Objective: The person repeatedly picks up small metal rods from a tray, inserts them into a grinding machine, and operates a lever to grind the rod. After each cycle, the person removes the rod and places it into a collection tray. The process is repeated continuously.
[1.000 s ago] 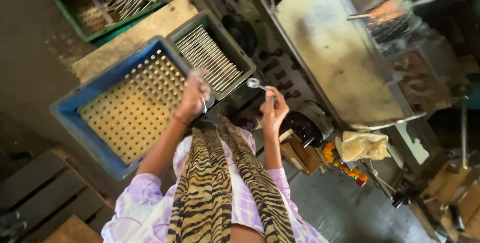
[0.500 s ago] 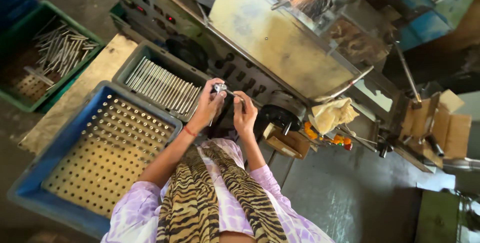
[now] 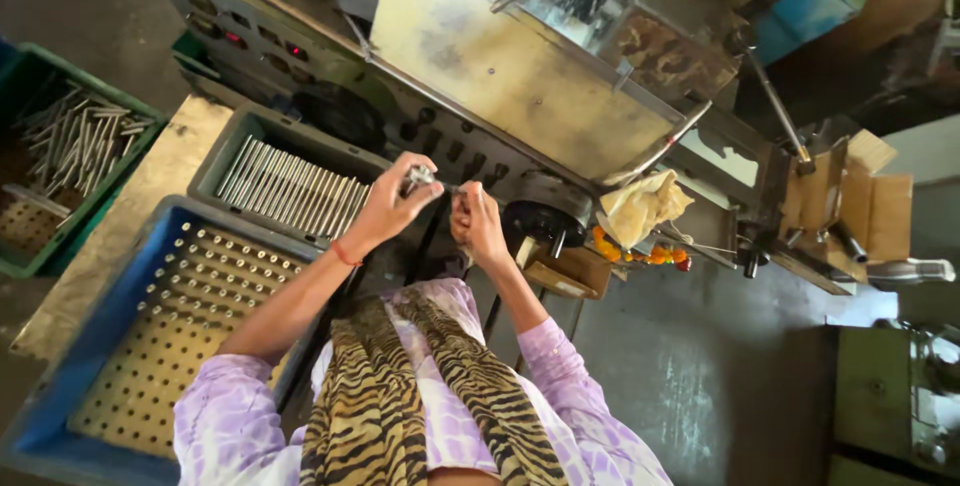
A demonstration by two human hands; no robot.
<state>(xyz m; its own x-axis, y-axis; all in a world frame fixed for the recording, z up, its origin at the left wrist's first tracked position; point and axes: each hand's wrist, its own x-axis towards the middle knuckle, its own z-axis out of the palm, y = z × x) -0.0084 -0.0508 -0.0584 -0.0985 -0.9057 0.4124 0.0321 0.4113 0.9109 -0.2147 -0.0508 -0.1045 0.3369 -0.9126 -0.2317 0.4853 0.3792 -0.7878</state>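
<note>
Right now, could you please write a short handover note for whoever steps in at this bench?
Left hand grips a small metal part; right hand is closed beside it, its contents unclear.
Grey tray of metal rods sits left of the hands; the blue perforated crate holds pins in its upper rows.
Done: upper rows filled.
Left: most holes empty.

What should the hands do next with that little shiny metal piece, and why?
Probably set it into a free hole of the blue tray. The left hand pinches the small metal piece, the right hand is close beside it, and rows of similar pieces already stand in that tray, just below the left arm. That is only a guess.
</note>
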